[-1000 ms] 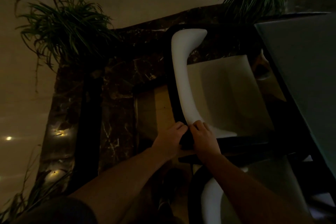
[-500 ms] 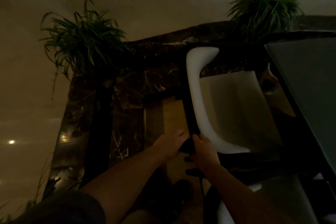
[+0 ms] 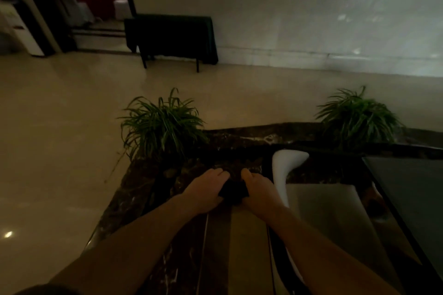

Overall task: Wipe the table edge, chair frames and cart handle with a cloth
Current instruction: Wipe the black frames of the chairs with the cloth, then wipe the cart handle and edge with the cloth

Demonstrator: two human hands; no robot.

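A dark cloth (image 3: pixel 233 189) is bunched between my two hands in mid-air, over a dark marble ledge (image 3: pixel 148 189). My left hand (image 3: pixel 207 190) grips its left side and my right hand (image 3: pixel 260 193) grips its right side. Just right of my right hand stands a white chair (image 3: pixel 321 211) with a pale curved armrest (image 3: pixel 282 170) and a thin black frame (image 3: pixel 275 254) along its left side. The dark table top (image 3: pixel 417 199) lies at the far right, its black edge (image 3: pixel 383 196) running next to the chair. The room is dim, and no cart is in view.
Two potted green plants (image 3: pixel 163 124) (image 3: pixel 354 117) stand on the marble ledge. Beyond it lies a pale tiled floor (image 3: pixel 60 127), a dark-draped folding table (image 3: pixel 172 36) against the wall, and an open doorway (image 3: pixel 79 2) at the upper left.
The view has tilted up, showing the room. Both hands have lifted off the chair's lower frame with the cloth and now hold it up over the marble ledge, left of the armrest.
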